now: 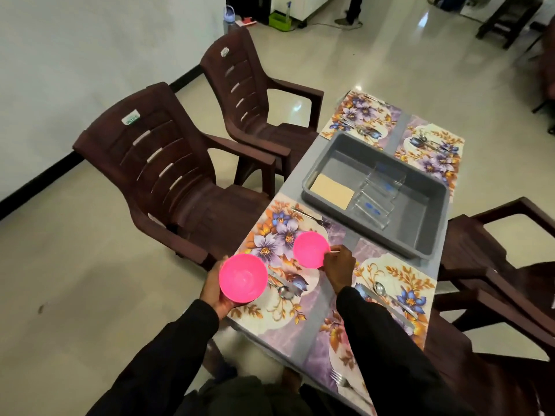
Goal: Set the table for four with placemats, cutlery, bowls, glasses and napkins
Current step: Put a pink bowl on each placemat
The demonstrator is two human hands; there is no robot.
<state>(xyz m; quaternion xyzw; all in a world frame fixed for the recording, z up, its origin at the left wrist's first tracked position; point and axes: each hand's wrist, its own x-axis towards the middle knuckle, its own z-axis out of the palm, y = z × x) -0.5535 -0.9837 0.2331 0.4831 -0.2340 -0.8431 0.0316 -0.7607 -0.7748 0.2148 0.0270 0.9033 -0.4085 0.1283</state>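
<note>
Four floral placemats lie on the grey table, each with cutlery on it. My left hand [214,291] grips a pink bowl [242,277] at the table's left edge, beside the near-left placemat [267,247]. My right hand [339,267] pinches the rim of a second pink bowl [310,249] over the middle of that placemat; whether it rests on the mat I cannot tell. A spoon [283,291] and a fork [312,219] lie on the same mat. The grey tub [432,235] in the table's centre holds clear glasses [380,190] and beige napkins [332,190].
Two brown plastic chairs [168,175] stand along the left side of the table, more brown chairs [495,265] on the right. The near-right placemat [399,283] carries a spoon and knife. A person's legs [353,10] stand far back on the tiled floor.
</note>
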